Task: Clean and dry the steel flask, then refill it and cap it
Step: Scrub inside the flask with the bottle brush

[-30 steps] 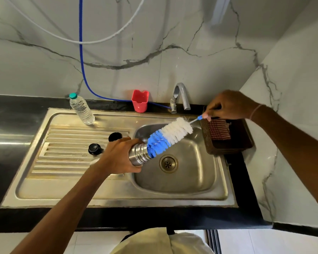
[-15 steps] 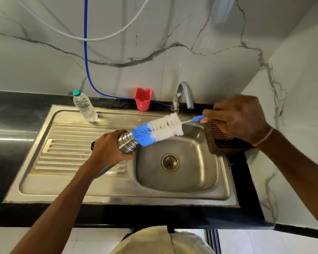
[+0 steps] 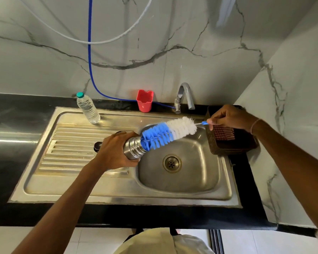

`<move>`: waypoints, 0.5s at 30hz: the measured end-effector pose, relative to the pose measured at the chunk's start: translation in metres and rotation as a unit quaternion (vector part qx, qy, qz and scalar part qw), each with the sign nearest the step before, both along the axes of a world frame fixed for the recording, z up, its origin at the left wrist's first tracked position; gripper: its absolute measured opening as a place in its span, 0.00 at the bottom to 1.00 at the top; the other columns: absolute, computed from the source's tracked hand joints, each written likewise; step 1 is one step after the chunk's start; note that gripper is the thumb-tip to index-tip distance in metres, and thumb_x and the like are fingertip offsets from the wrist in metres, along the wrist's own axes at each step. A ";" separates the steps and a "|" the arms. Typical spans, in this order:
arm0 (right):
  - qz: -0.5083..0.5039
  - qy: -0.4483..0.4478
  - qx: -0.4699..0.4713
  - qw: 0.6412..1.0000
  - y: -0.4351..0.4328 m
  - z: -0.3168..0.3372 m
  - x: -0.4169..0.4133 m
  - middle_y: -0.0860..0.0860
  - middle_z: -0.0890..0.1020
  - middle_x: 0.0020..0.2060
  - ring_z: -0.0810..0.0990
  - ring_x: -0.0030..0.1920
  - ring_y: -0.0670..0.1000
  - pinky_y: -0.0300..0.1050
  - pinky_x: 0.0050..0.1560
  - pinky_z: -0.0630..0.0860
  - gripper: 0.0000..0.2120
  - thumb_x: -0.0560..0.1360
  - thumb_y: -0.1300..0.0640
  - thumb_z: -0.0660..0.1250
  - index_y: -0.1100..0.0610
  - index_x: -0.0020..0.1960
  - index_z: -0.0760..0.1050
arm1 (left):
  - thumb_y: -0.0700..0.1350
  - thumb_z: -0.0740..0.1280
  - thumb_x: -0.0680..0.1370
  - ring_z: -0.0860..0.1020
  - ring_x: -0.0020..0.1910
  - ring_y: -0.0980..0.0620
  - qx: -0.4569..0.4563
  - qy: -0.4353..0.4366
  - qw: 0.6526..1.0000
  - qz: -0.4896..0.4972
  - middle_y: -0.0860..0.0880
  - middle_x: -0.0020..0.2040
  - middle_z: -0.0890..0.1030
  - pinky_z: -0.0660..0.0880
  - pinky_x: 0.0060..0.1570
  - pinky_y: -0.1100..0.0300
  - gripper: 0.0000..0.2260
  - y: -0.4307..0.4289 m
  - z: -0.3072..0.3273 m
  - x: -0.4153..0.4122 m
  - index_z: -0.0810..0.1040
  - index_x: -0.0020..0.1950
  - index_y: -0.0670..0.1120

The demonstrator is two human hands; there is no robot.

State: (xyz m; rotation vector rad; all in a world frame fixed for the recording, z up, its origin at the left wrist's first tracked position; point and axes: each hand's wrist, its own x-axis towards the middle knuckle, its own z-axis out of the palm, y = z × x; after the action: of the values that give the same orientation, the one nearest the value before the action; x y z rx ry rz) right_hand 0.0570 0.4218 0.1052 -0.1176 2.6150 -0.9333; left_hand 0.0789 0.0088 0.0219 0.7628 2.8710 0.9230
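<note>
Both hands are gripping: left hand (image 3: 116, 153) holding the tilted steel flask (image 3: 134, 148), right hand (image 3: 229, 117) pinching the bottle brush (image 3: 168, 132) at its mouth.

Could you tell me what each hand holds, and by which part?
The left hand grips the steel flask round its body; right hand pinches the bottle brush by its handle end.

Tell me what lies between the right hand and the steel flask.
The bottle brush, in the head view: blue bristles at the mouth of the steel flask, handle pinched by the right hand.
</note>
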 end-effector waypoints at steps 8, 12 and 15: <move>0.130 0.289 0.255 0.914 -0.035 0.063 -0.031 0.46 0.84 0.32 0.77 0.30 0.49 0.40 0.33 0.64 0.15 0.72 0.35 0.70 0.44 0.47 0.87 | 0.60 0.75 0.57 0.78 0.39 0.59 -0.093 -0.056 0.993 -0.046 0.59 0.42 0.81 0.72 0.39 0.61 0.27 0.011 -0.019 0.005 0.78 0.55 0.60; 0.211 0.482 0.326 0.785 -0.061 0.070 -0.007 0.48 0.77 0.27 0.68 0.26 0.52 0.42 0.32 0.63 0.07 0.75 0.46 0.74 0.49 0.44 0.84 | 0.60 0.75 0.58 0.80 0.39 0.53 -0.111 -0.062 0.992 0.025 0.58 0.39 0.81 0.73 0.39 0.57 0.23 0.004 -0.023 0.000 0.76 0.50 0.58; 0.226 0.590 0.311 0.710 -0.066 0.063 0.017 0.49 0.77 0.29 0.73 0.27 0.52 0.44 0.31 0.68 0.05 0.78 0.50 0.72 0.51 0.47 0.83 | 0.65 0.73 0.56 0.83 0.43 0.46 -0.111 -0.052 0.987 0.105 0.56 0.39 0.83 0.75 0.40 0.55 0.27 -0.007 -0.024 -0.011 0.78 0.51 0.56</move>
State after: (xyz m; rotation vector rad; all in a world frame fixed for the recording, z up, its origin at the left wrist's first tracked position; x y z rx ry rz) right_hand 0.0743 0.3554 0.1681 -1.5258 3.4643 0.4814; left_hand 0.0675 0.0017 -0.0019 0.3870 2.9327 0.6187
